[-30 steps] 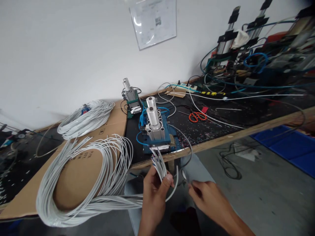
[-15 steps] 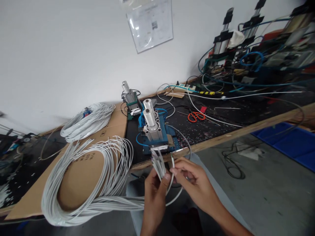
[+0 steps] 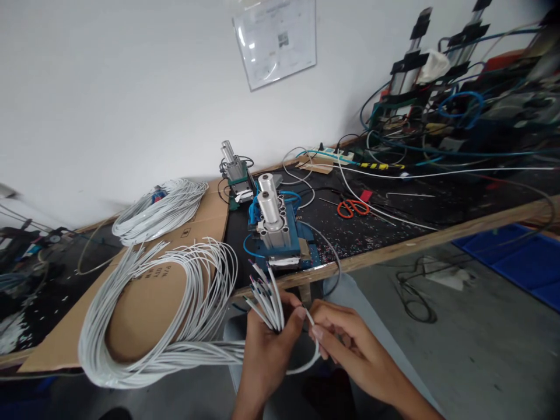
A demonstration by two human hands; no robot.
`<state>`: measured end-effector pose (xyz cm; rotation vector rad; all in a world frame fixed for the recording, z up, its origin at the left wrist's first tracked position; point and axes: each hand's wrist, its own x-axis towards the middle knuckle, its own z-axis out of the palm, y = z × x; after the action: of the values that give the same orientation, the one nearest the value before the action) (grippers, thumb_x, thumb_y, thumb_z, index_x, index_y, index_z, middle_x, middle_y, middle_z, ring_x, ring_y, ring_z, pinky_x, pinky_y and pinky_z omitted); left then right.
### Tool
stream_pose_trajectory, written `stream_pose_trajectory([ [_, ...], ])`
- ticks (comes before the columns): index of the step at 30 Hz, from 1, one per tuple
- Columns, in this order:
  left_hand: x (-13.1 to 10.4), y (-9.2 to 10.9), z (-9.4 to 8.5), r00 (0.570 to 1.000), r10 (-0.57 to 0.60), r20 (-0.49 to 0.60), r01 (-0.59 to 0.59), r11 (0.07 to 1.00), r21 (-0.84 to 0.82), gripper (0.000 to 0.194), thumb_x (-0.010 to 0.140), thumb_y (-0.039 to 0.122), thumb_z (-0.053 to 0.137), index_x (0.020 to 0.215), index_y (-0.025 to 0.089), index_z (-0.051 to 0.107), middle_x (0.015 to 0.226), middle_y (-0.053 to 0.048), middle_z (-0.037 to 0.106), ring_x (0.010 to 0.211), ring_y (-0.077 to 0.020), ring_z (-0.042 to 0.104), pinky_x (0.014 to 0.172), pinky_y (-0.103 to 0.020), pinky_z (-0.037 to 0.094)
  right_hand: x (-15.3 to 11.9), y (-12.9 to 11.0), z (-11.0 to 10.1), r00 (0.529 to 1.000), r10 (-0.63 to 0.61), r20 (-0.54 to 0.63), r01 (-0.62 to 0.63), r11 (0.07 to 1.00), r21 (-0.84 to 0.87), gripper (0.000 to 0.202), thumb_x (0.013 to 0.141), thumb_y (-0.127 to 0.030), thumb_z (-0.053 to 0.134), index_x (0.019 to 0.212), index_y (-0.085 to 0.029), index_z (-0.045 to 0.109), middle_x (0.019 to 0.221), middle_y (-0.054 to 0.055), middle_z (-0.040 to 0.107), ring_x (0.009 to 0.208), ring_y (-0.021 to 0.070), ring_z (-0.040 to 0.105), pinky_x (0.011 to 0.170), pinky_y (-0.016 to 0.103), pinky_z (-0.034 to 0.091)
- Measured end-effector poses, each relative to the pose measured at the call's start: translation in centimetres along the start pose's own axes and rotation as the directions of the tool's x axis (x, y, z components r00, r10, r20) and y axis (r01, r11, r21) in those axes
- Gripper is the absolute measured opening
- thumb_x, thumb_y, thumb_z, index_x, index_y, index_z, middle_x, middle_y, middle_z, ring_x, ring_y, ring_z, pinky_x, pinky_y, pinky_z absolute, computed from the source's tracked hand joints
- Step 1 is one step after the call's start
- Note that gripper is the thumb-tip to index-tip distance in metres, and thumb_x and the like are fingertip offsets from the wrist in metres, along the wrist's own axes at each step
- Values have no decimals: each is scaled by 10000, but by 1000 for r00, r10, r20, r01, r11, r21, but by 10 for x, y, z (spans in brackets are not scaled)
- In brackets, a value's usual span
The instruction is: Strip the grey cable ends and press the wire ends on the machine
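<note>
My left hand (image 3: pixel 273 347) is closed round a bundle of grey-white cables (image 3: pixel 268 300), whose stripped ends with small coloured wires fan out above the fist. Between the thumb and fingers of my right hand (image 3: pixel 345 338) is a single white cable (image 3: pixel 315 344), curved down and back under my left hand. Its tip lies close to my left thumb. The bundle runs left into a large cable coil (image 3: pixel 98 326) on a cardboard sheet (image 3: pixel 61 335). Just beyond my hands stands a blue press with silver cylinders (image 3: pixel 275 233).
Behind the coil lies a second cable coil (image 3: pixel 168 213). A smaller press (image 3: pixel 236 175) stands farther back. Orange-handled scissors (image 3: pixel 352 208) and loose cables rest on the black bench (image 3: pixel 371 233), with more machines (image 3: pixel 406 76) at the right. A blue tray (image 3: pixel 511 262) is below the bench.
The bundle has tilted left in my left hand, its ends spread wider. My right hand has moved slightly lower with the single cable, whose tip is now nearer my left thumb. The view has shifted slightly.
</note>
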<state>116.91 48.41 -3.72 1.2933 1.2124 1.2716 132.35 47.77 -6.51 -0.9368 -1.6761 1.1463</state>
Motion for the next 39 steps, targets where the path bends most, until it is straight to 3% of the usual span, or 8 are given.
stream_pose_trajectory([
  [5, -2, 4, -3, 998, 45, 51, -49, 997, 61, 62, 809, 229, 645, 827, 189, 602, 682, 26, 598, 594, -131, 549, 579, -236, 462, 3, 1, -6, 1000, -12, -3, 12, 999, -51, 354, 1041, -370, 446, 777, -188, 595, 654, -20, 529, 622, 129, 523, 587, 243, 359],
  [10, 7, 10, -3, 869, -82, 488, -74, 954, 291, 120, 697, 72, 585, 670, 184, 551, 619, 55, 494, 564, -95, 409, 546, -218, 334, 4, 10, -30, 942, -49, 332, 112, 978, -174, 355, 996, -358, 526, 693, -185, 595, 633, -15, 552, 609, 131, 525, 622, 259, 368],
  [15, 16, -1, 8, 994, -34, 102, 17, 986, 164, 116, 790, 216, 593, 679, 189, 573, 607, 41, 506, 587, -120, 423, 588, -244, 359, 3, 17, -16, 990, 124, -60, -125, 992, -7, 407, 1029, -445, 441, 743, -191, 581, 552, -48, 466, 474, 111, 437, 473, 232, 318],
  [17, 18, -3, 3, 986, -108, 126, 96, 991, 94, 104, 772, 246, 619, 688, 193, 590, 589, 42, 505, 566, -126, 424, 571, -250, 365, 3, 15, -15, 995, 88, -51, -91, 993, -75, 387, 1024, -401, 474, 727, -191, 604, 567, -30, 534, 517, 122, 506, 519, 234, 364],
  [21, 20, 3, -7, 813, -242, 529, 166, 968, 187, 102, 646, 75, 636, 662, 169, 673, 593, 24, 570, 566, -122, 459, 547, -232, 338, 3, 13, -32, 963, -33, 266, 79, 984, -163, 262, 945, -334, 640, 726, -211, 713, 694, 13, 710, 671, 168, 650, 673, 263, 445],
  [25, 23, -10, 8, 979, -156, 129, 149, 987, 63, 117, 728, 161, 674, 615, 161, 642, 531, 36, 519, 522, -103, 403, 520, -227, 321, 8, 21, -23, 983, 185, 16, -185, 972, 147, 431, 963, -523, 564, 700, -189, 632, 492, -33, 545, 445, 120, 506, 484, 232, 370],
  [32, 19, -44, 13, 975, -184, -128, 166, 976, -139, 293, 845, 416, 696, 746, 151, 621, 590, 28, 520, 531, -99, 428, 518, -218, 383, 21, 30, 40, 922, 324, -210, -200, 866, 458, 514, 870, -678, 612, 725, -185, 590, 457, -49, 525, 390, 100, 462, 437, 214, 358],
  [39, 26, -42, 12, 969, -180, -171, 153, 975, -162, 383, 829, 497, 743, 911, 130, 668, 627, 20, 578, 517, -90, 449, 491, -197, 371, 33, 39, 35, 886, 361, -290, -194, 858, 475, 518, 833, -675, 662, 698, -177, 617, 434, -47, 525, 374, 92, 453, 423, 210, 349],
])
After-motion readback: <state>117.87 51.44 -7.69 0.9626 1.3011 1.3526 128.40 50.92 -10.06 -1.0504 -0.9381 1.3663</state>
